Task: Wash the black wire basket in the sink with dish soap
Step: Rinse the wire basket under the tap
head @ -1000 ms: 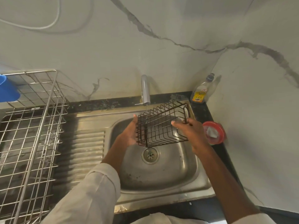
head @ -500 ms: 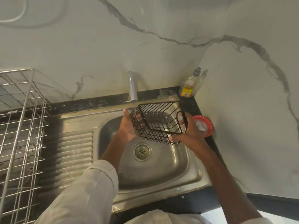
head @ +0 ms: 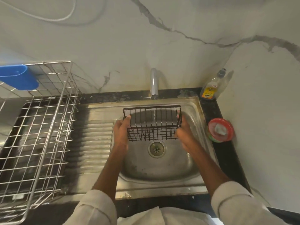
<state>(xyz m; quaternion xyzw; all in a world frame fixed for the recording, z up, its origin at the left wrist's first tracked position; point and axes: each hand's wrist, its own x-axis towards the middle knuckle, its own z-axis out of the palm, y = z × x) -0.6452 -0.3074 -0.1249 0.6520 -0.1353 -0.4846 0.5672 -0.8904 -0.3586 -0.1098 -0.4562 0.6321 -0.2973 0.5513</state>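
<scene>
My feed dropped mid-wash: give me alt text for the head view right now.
Both hands, left hand and right hand, grip the ends of the black wire basket over the sink, under a thin stream from the faucet. A dish soap bottle stands at the back right corner.

Loose cream sleeves point(head: 97, 208) cover both bare-wristed arms.

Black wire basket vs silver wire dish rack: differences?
The small black wire basket is dark; the big silver wire dish rack is shiny metal. The left hand and right hand hold the basket under running water; the rack stands untouched beside the steel sink. Both are open wire grids.
</scene>
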